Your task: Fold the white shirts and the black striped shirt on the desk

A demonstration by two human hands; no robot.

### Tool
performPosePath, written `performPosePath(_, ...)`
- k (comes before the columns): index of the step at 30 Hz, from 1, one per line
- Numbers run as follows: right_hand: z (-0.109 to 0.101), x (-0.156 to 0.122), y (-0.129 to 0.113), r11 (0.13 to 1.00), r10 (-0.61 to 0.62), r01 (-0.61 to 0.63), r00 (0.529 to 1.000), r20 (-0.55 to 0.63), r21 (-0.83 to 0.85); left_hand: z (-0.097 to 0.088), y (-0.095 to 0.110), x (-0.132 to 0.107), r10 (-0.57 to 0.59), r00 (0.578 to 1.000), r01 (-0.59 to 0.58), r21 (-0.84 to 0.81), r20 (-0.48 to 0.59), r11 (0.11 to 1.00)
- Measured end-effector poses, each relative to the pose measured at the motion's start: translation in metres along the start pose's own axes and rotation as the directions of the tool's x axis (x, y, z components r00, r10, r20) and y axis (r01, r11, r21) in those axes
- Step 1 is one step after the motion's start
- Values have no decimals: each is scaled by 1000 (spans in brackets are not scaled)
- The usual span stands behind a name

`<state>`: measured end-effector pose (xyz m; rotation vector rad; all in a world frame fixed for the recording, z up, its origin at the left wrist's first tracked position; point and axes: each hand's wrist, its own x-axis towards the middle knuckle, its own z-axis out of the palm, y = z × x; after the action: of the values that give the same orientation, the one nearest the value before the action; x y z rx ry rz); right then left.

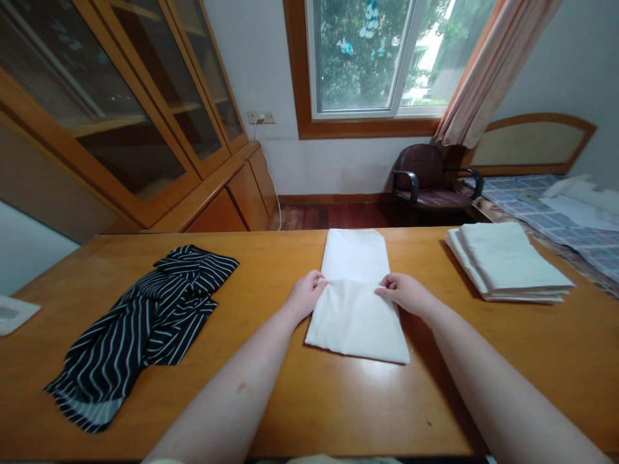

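A long white cloth (358,322) lies in the middle of the wooden table, its near part doubled over on top of the far part. My left hand (308,294) pinches the left corner of the doubled layer's edge. At the right end of that same edge, my right hand (402,291) grips the fabric between thumb and fingers. Beyond both hands, the single far stretch of cloth reaches the table's back edge. What kind of cloth item it is, I cannot tell.
A crumpled black garment with white stripes (145,316) lies on the table (271,412) at left. Folded white cloths (507,261) are stacked at right. A white object (17,314) sits at the left edge. Behind stand a cabinet (193,187), an armchair (428,177) and a bed (570,212).
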<state>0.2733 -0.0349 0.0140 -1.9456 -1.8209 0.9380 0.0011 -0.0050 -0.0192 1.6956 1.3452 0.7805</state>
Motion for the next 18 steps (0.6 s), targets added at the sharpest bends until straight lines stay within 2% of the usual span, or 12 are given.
performPosePath(4, 8, -6, 6, 997, -22, 30, 994, -106, 68, -1, 1, 1, 9, 1000, -9, 35, -24, 999)
performPosePath(9, 5, -4, 15, 992, -61, 72, 992, -106, 100, 0, -1, 5, -26, 997, 36, 121, -78, 992)
performPosePath(12, 4, -1, 17, 994, -63, 71, 994, -94, 89, 1, -4, 7, -47, 995, 58, 120, -92, 991)
performPosePath(15, 3, -1, 16, 997, -59, 64, 992, -109, 43, 1, -5, 7, -43, 997, 45, 33, -59, 998)
performPosePath(18, 2, -2, 16, 999, -50, 52, 988, -145, 4, -2, -4, 4, -53, 998, 57, -159, 30, 986)
